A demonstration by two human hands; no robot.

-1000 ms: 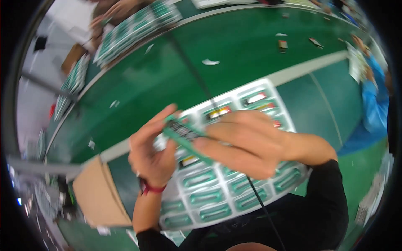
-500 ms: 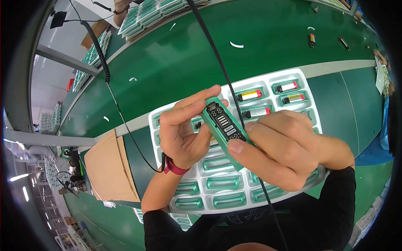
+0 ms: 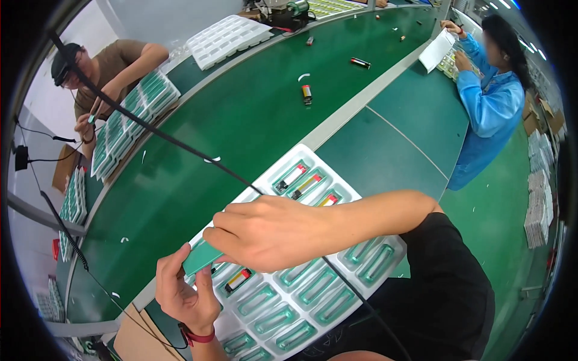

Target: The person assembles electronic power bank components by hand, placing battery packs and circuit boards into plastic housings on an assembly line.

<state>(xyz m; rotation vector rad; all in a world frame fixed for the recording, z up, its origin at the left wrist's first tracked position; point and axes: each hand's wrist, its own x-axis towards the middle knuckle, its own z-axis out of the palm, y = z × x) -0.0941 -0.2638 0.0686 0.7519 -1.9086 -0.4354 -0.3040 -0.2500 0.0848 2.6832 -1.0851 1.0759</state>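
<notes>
Between both hands, above the tray, a green plastic device shell (image 3: 200, 257) shows its plain outer side. Fingers and thumb of my left hand (image 3: 186, 295) pinch its near left end. My right hand (image 3: 271, 231) reaches across from the right, back of the hand up, with its fingers closed around the shell's other end; most fingertips are hidden. Below lies a white moulded tray (image 3: 394, 256) of green shells. Small red-and-white battery cells (image 3: 291, 178) sit in several far shells, and a yellow-and-red cell (image 3: 238, 280) lies close to my left hand.
A black cable (image 3: 150, 128) hangs slantwise across the view. Beyond the tray runs a green conveyor belt (image 3: 241, 120) with loose cells (image 3: 307, 93) and white scraps. One co-worker (image 3: 123, 66) works across the belt, another in blue (image 3: 490, 102) at right. Cardboard (image 3: 135, 340) lies lower left.
My view has swung to the right, bringing both co-workers into sight. The shell has turned from its black inner face to its green outside, and my right hand has moved over it.
</notes>
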